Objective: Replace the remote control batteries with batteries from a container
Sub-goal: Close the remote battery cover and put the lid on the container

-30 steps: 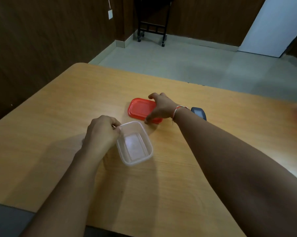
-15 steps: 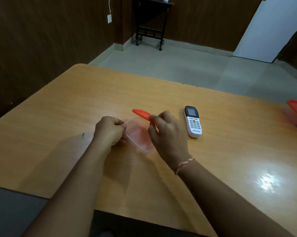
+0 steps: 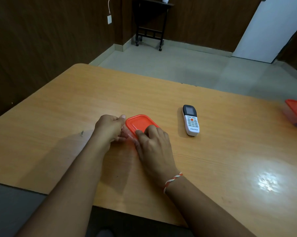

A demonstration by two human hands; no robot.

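Beside both hands [image 3: 132,134] gripping the lidded container [image 3: 139,124], a remote [image 3: 190,120] lies apart.

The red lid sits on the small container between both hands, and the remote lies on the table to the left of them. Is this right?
Not quite. The head view shows the remote lying to the right of the hands, not the left. The rest holds: the red lid sits on the container, between the left hand and the right hand.

A small clear box [image 3: 127,134] is sitting with its orange lid [image 3: 139,123] on top. The white remote [image 3: 190,119] is lying flat nearby, buttons up.
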